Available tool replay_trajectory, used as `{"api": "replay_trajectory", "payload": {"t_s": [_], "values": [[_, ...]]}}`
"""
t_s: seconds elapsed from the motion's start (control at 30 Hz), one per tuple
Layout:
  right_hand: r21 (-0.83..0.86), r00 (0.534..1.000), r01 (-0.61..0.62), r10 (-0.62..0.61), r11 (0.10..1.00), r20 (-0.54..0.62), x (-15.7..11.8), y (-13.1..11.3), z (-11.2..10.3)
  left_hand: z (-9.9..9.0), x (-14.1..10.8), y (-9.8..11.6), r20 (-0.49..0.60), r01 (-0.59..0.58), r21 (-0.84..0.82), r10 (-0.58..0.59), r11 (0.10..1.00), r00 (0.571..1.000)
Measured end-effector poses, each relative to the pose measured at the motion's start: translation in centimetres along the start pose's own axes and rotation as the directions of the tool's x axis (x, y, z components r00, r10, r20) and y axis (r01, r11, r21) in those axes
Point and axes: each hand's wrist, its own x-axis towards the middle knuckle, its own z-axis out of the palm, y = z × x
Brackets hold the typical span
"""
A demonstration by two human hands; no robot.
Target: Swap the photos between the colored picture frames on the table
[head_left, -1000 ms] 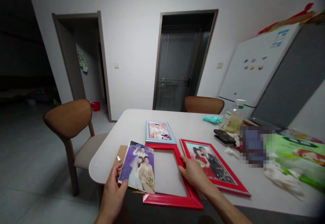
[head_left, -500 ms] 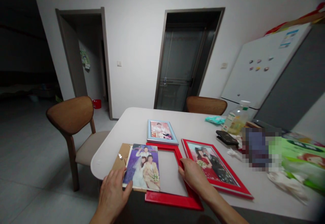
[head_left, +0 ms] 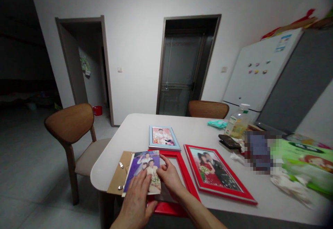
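A photo print [head_left: 136,161] of people in wedding clothes, on a purple background, lies over a brown backing board [head_left: 113,180] with metal clips. Its right part overlaps a red picture frame [head_left: 187,175] whose middle shows the table. My left hand [head_left: 136,197] rests on the photo's lower part, fingers stretched out. At the photo's right edge, my right hand [head_left: 169,178] has its thumb and curled fingers on the print, above the frame opening. Just behind stands a light-blue framed picture [head_left: 151,139], lying flat. A second red framed picture [head_left: 229,196] lies to the right.
On the white table [head_left: 122,132], the right side carries a bottle of yellowish liquid [head_left: 236,123], a dark phone-like object [head_left: 229,141], a teal packet [head_left: 217,123], crumpled tissues [head_left: 288,184] and a green package [head_left: 307,156]. Wooden chairs [head_left: 70,121] stand at the left and far side.
My right hand has left the red frame's right side and moved left to the photo's edge. My left hand has shifted right, from the board's edge onto the photo.
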Motion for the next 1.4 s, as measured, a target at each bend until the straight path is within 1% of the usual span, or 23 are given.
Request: {"api": "replay_trajectory", "payload": {"t_s": [0.07,0.13,0.2,0.23,0.27,0.3,0.37,0.43,0.47,0.5,0.53,0.57,0.63,0.7,0.77,0.83,0.93,1.0,1.07,1.13,1.27,1.33,1.4], "values": [[0.103,0.998,0.059,-0.058,0.993,-0.010,-0.4,-2.0,1.0,-0.2,1.0,0.1,-0.077,-0.012,-0.069,0.007,0.998,0.997],[0.168,0.993,0.109,-0.113,0.980,0.015,-1.0,-4.0,1.6,-1.0,2.0,0.3,-0.173,0.002,-0.198,-0.037,0.980,0.984],[0.191,0.990,0.130,-0.139,0.973,0.035,-1.5,-5.3,1.8,-2.0,3.0,0.7,-0.239,0.067,-0.392,-0.172,0.918,0.956],[0.181,0.991,0.125,-0.133,0.976,0.032,-1.7,-5.5,1.6,-2.5,3.4,0.9,-0.248,0.108,-0.505,-0.264,0.856,0.932],[0.160,0.994,0.106,-0.110,0.981,0.017,-1.8,-5.3,1.4,-2.9,3.7,1.2,-0.235,0.145,-0.620,-0.358,0.771,0.904],[0.136,0.998,0.070,-0.070,0.988,-0.007,-1.8,-4.9,1.0,-3.1,3.9,1.6,-0.206,0.166,-0.730,-0.445,0.663,0.872],[0.130,0.998,-0.036,0.041,0.991,-0.038,-1.8,-3.5,0.0,-2.7,4.3,2.4,-0.109,0.161,-0.900,-0.569,0.404,0.815],[0.215,0.991,-0.121,0.129,0.969,-0.021,-1.6,-2.1,-1.0,-1.7,4.4,3.4,0.004,0.130,-0.979,-0.619,0.159,0.786],[0.272,0.989,-0.136,0.145,0.953,-0.014,-1.5,-1.5,-1.6,-1.0,4.4,3.8,0.054,0.120,-0.991,-0.621,0.065,0.782],[0.320,0.990,-0.128,0.141,0.939,-0.019,-1.4,-1.2,-2.3,-0.4,4.4,4.1,0.093,0.116,-0.993,-0.614,-0.003,0.784],[0.354,0.991,-0.104,0.126,0.930,-0.039,-1.4,-1.0,-3.0,0.2,4.3,4.3,0.119,0.116,-0.992,-0.600,-0.044,0.791],[0.368,0.991,-0.079,0.113,0.926,-0.072,-1.3,-1.1,-3.8,0.6,4.2,4.4,0.133,0.120,-0.991,-0.582,-0.061,0.802],[0.350,0.987,-0.072,0.117,0.934,-0.111,-1.2,-1.5,-5.7,1.1,4.0,4.0,0.136,0.143,-0.989,-0.562,-0.033,0.816],[0.292,0.980,-0.124,0.163,0.948,-0.114,-1.1,-2.0,-7.6,1.2,3.7,3.1,0.125,0.199,-0.977,-0.566,0.070,0.815],[0.217,0.969,-0.199,0.225,0.956,-0.103,-0.9,-2.3,-9.2,0.9,3.2,2.2,0.122,0.286,-0.933,-0.557,0.217,0.822],[0.138,0.959,-0.255,0.268,0.957,-0.089,-0.6,-2.3,-10.3,0.5,2.8,1.8,0.136,0.370,-0.841,-0.507,0.395,0.851],[0.016,0.957,-0.282,0.282,0.959,-0.068,-0.1,-2.0,-10.6,-0.4,2.4,2.3,0.180,0.432,-0.618,-0.417,0.657,0.891],[-0.059,0.963,-0.263,0.259,0.963,-0.074,0.3,-1.7,-10.2,-1.0,2.3,2.9,0.217,0.421,-0.485,-0.361,0.766,0.907],[-0.129,0.970,-0.235,0.224,0.963,-0.092,0.8,-1.3,-9.7,-1.2,2.2,3.3,0.257,0.393,-0.413,-0.309,0.822,0.916],[-0.205,0.975,-0.211,0.192,0.956,-0.109,1.3,-0.8,-9.2,-1.1,2.1,3.4,0.292,0.367,-0.369,-0.268,0.854,0.918],[-0.348,0.980,-0.193,0.162,0.918,-0.115,2.0,-0.1,-8.7,-0.2,1.6,3.0,0.311,0.294,-0.284,-0.202,0.913,0.929],[-0.432,0.984,-0.179,0.151,0.884,-0.100,2.2,-0.1,-8.6,0.0,1.6,3.1,0.319,0.253,-0.234,-0.172,0.939,0.932],[-0.572,0.992,-0.123,0.103,0.811,-0.067,2.2,-0.3,-8.6,-0.2,1.7,3.4,0.344,0.223,-0.182,-0.151,0.958,0.927]]}}
